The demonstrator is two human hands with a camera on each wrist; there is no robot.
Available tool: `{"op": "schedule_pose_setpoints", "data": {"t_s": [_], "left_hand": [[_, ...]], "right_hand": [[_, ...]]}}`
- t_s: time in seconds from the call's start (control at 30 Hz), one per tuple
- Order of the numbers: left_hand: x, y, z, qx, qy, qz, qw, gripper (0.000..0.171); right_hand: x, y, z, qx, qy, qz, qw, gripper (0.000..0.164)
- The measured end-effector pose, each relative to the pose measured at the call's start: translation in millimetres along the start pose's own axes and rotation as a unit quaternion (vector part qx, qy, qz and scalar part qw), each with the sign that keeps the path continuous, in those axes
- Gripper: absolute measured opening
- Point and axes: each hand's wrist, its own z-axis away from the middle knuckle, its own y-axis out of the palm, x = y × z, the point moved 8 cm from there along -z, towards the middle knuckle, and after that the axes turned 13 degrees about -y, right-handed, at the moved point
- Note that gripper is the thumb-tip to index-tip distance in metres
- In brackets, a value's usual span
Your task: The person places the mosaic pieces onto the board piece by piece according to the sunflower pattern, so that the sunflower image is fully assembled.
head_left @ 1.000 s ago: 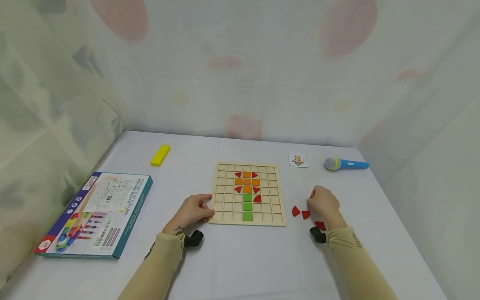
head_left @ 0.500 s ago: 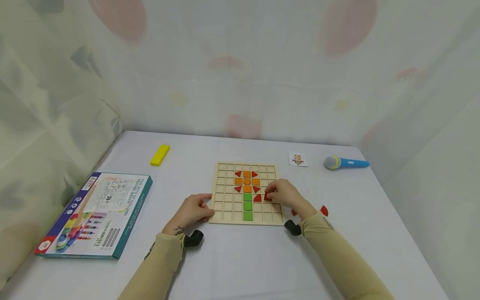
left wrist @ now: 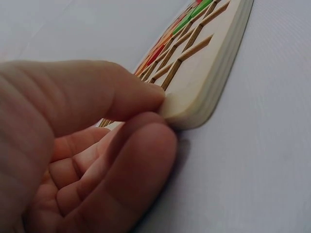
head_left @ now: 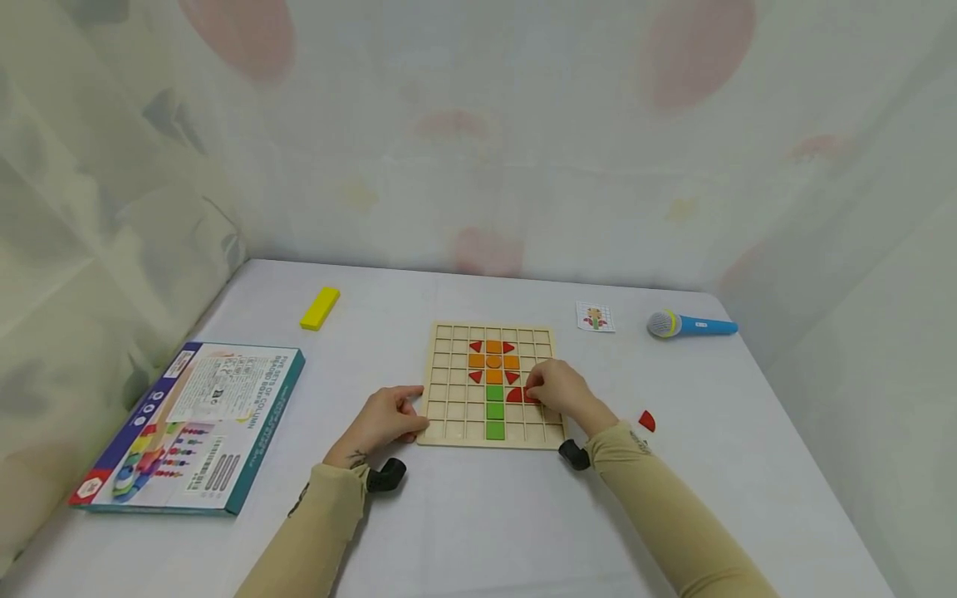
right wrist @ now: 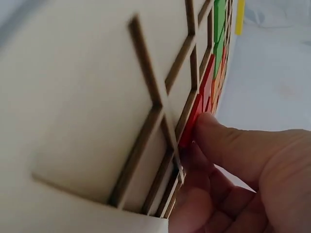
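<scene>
A square wooden grid board lies flat on the white table. On it sit orange squares, an orange disc, green squares in a column, and small red pieces. My left hand holds the board's left edge with thumb and fingers, near a corner in the left wrist view. My right hand pinches a red quarter-circle piece at a grid cell, beside another red quarter-circle set in the board. My right fingers partly hide it.
A loose red piece lies right of my right forearm. At the back right are a small pattern card and a blue toy microphone. A yellow block and a flat boxed toy set lie at left.
My right hand has moved left from the loose red pieces onto the board, carrying a red quarter-circle piece to a cell. My left hand has stayed at the board's edge.
</scene>
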Motion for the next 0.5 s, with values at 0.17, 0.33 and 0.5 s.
{"op": "schedule_pose_setpoints", "data": {"t_s": [0.17, 0.33, 0.5], "left_hand": [[0.2, 0.6, 0.0, 0.000, -0.001, -0.002, 1.0000, 0.064], [-1.4, 1.1, 0.5, 0.004, 0.003, -0.003, 1.0000, 0.064], [-1.2, -0.2, 0.8, -0.001, 0.005, -0.005, 1.0000, 0.064]], "right_hand": [[-3.2, -13.2, 11.5, -0.009, 0.007, 0.000, 1.000, 0.011], [-21.6, -32.8, 36.9, 0.000, 0.043, 0.032, 0.999, 0.017], [-42.7, -30.9, 62.0, 0.042, 0.090, 0.052, 0.994, 0.023]]}}
